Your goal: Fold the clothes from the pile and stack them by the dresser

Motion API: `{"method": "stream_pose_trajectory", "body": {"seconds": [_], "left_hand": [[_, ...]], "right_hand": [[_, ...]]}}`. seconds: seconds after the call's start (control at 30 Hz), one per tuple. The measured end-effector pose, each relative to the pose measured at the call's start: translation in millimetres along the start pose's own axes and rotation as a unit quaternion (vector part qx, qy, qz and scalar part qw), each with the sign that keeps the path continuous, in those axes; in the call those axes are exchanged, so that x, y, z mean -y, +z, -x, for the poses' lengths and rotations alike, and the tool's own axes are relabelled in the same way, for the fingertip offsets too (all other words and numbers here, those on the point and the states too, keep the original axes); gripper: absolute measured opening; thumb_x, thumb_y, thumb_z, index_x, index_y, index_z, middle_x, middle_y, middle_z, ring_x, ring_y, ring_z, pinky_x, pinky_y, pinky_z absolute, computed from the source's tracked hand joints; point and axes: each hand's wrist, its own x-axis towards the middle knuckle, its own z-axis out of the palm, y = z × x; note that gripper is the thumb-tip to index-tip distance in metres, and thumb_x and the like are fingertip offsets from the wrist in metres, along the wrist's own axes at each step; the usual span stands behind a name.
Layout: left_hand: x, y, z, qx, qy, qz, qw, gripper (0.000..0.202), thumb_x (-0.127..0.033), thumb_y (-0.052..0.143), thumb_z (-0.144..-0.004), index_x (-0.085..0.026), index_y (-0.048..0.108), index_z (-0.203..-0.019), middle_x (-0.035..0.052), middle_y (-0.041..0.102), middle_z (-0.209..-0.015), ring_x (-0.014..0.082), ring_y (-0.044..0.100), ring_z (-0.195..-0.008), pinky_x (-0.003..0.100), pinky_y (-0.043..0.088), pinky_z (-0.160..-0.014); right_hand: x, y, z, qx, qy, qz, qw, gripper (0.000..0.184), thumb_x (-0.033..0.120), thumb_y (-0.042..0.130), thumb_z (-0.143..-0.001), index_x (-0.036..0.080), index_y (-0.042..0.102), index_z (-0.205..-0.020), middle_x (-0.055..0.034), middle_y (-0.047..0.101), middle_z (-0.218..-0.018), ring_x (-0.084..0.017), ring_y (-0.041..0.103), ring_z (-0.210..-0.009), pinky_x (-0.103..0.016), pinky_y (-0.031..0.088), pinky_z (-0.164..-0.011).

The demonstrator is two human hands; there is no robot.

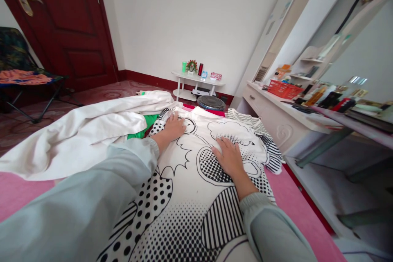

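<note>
Left hand (175,127) and right hand (229,157) lie flat, unclenched, on a black-and-white printed fabric garment (187,182), probably soft, light, best lifted by its edges.

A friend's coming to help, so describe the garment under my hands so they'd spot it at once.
On the pink surface, look right of the heaped white cloth. The printed garment lies spread under your left hand and right hand. Bold black dots and outlines distinguish it from that plain cloth.
</note>
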Motion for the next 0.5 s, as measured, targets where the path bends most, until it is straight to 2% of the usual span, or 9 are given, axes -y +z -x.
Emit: {"method": "stream_pose_trajectory", "body": {"seconds": [0.07, 0.13, 0.2, 0.23, 0.33, 0.4, 0.5], "left_hand": [[-7, -3.3, 20, 0.001, 0.039, 0.002, 0.999, 0.046, -0.036, 0.042, -0.093, -0.015, 0.046, -0.133, 0.0145, 0.014, -0.155, 0.0342, 0.012, -0.141, 0.049, 0.017, -0.111], [-11, -8.0, 47, 0.054, 0.111, 0.018, 0.992, 0.055, -0.049, 0.037, -0.093, -0.021, 0.039, -0.14, 0.0103, 0.012, -0.156, 0.0294, 0.012, -0.142, 0.044, 0.017, -0.112], [-11, -11.4, 77, 0.129, 0.171, 0.03, 0.976, 0.066, -0.062, 0.029, -0.09, -0.027, 0.027, -0.146, 0.008, 0.012, -0.156, 0.0287, 0.011, -0.142, 0.046, 0.014, -0.113], [-10, -12.2, 91, 0.146, 0.18, 0.028, 0.972, 0.069, -0.066, 0.025, -0.088, -0.03, 0.023, -0.147, 0.0068, 0.011, -0.156, 0.0295, 0.008, -0.143, 0.05, 0.011, -0.113], [-7, -11.9, 121, 0.123, 0.158, 0.013, 0.98, 0.069, -0.07, 0.019, -0.087, -0.035, 0.021, -0.147, 0.0029, 0.008, -0.157, 0.0305, 0.002, -0.143, 0.055, 0.002, -0.111], [-7, -11.5, 129, 0.104, 0.141, 0.008, 0.985, 0.069, -0.07, 0.017, -0.087, -0.035, 0.023, -0.146, 0.0028, 0.01, -0.156, 0.0309, 0.004, -0.143, 0.056, 0.001, -0.111], [-11, -14.3, 129, 0.107, 0.129, 0.002, 0.986, 0.07, -0.07, 0.017, -0.086, -0.034, 0.024, -0.146, 0.0041, 0.011, -0.156, 0.0326, 0.006, -0.142, 0.058, 0.001, -0.11]], "right_hand": [[0, 0, 0, 0.001, 0.001, -0.003, 1.0, 0.052, 0.051, 0.032, -0.093, 0.022, 0.046, -0.135, -0.0087, 0.039, -0.146, -0.024, 0.029, -0.136, -0.05, 0.013, -0.112], [-1, 0, 0, -0.003, -0.002, -0.005, 1.0, 0.052, 0.051, 0.033, -0.093, 0.022, 0.046, -0.135, -0.0089, 0.04, -0.146, -0.025, 0.029, -0.136, -0.05, 0.013, -0.111], [-2, 1, 1, -0.008, -0.005, -0.007, 1.0, 0.052, 0.051, 0.033, -0.093, 0.022, 0.046, -0.134, -0.0094, 0.04, -0.145, -0.025, 0.03, -0.135, -0.05, 0.013, -0.111], [-2, 1, 1, -0.009, -0.006, -0.009, 1.0, 0.052, 0.051, 0.034, -0.093, 0.022, 0.046, -0.134, -0.0097, 0.041, -0.145, -0.026, 0.03, -0.135, -0.05, 0.013, -0.111], [-2, 0, 0, -0.013, -0.006, -0.024, 1.0, 0.053, 0.052, 0.033, -0.093, 0.021, 0.048, -0.133, -0.0106, 0.042, -0.144, -0.026, 0.031, -0.135, -0.052, 0.014, -0.111], [-2, -1, -1, -0.019, -0.009, -0.044, 0.999, 0.053, 0.053, 0.033, -0.093, 0.02, 0.049, -0.132, -0.0115, 0.044, -0.142, -0.026, 0.033, -0.134, -0.053, 0.015, -0.11], [-1, -6, 6, -0.04, -0.022, -0.088, 0.995, 0.051, 0.049, 0.036, -0.093, 0.017, 0.049, -0.13, -0.0128, 0.046, -0.14, -0.025, 0.036, -0.132, -0.05, 0.02, -0.111]]}}
